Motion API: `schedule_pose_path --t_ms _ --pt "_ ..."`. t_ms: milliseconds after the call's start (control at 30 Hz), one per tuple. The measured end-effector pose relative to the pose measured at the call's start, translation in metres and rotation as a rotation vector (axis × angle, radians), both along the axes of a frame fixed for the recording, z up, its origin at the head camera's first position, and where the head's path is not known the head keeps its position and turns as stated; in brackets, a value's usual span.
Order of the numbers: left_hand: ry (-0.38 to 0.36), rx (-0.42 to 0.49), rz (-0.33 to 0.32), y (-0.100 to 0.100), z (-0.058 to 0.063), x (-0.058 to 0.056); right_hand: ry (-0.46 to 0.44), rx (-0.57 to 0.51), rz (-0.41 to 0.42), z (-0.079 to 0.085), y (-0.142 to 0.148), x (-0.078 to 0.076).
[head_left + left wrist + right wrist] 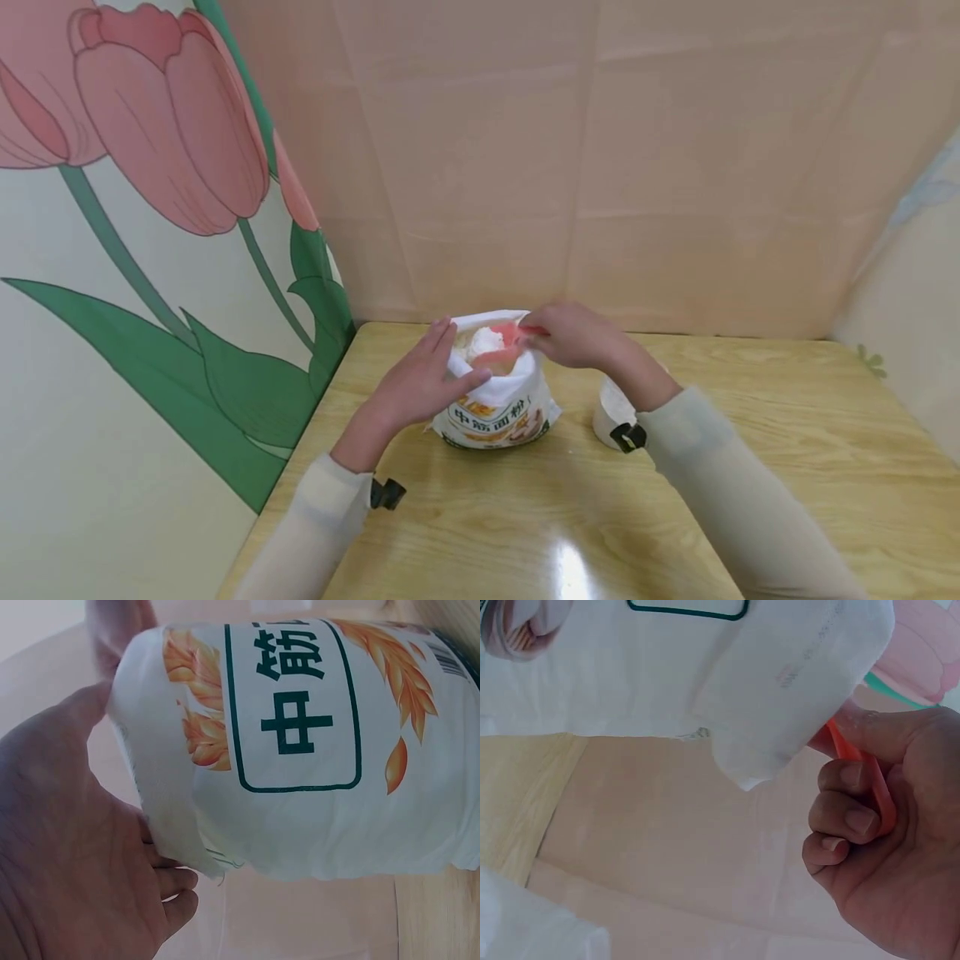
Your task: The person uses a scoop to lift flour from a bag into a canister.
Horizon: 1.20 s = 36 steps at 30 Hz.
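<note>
A white flour bag (491, 412) stands upright on the table with its top folded outward. My left hand (420, 379) holds the bag's rim, thumb over the front edge and fingers along the left side. In the left wrist view, fingertips (178, 896) curl against the bag's far side. My right hand (573, 333) grips the handle of a pink-red scoop (504, 354), whose bowl lies inside the bag mouth with a heap of white flour (486, 342). The right wrist view shows fingers wrapped round the orange-red scoop handle (881, 799).
A whitish tub (609, 412) stands right of the bag, partly hidden by my right forearm. The wooden table (480, 517) meets a pink-beige backdrop (600, 167) behind and a tulip-painted wall (165, 275) at left.
</note>
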<state>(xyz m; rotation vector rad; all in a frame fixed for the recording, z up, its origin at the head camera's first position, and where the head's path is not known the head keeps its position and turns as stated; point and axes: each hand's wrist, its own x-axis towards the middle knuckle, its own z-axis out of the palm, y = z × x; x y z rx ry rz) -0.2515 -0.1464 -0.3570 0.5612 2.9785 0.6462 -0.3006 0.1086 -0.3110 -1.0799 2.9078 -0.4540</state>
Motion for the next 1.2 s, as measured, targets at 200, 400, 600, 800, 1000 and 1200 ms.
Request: schedule_pose_path --t_ms 200,400,600,800,1000,1200 --pt "0.012 0.007 0.008 0.000 0.001 -0.002 0.056 -0.094 -0.027 -0.010 0.006 0.002" --pt "-0.002 0.038 0.010 0.000 0.001 0.000 0.080 -0.150 -0.048 -0.017 0.009 0.009" --pt "0.001 0.056 -0.003 0.001 -0.002 0.000 0.089 -0.165 -0.093 -0.019 0.011 0.018" --pt "-0.011 0.066 -0.001 0.001 -0.003 -0.001 0.132 -0.185 -0.081 -0.019 0.017 0.024" --pt "0.005 0.066 -0.012 0.001 -0.003 -0.001 0.209 -0.202 -0.060 -0.021 0.024 0.029" --pt "-0.007 0.051 -0.014 0.000 -0.004 0.001 0.243 -0.177 -0.079 -0.026 0.027 0.037"
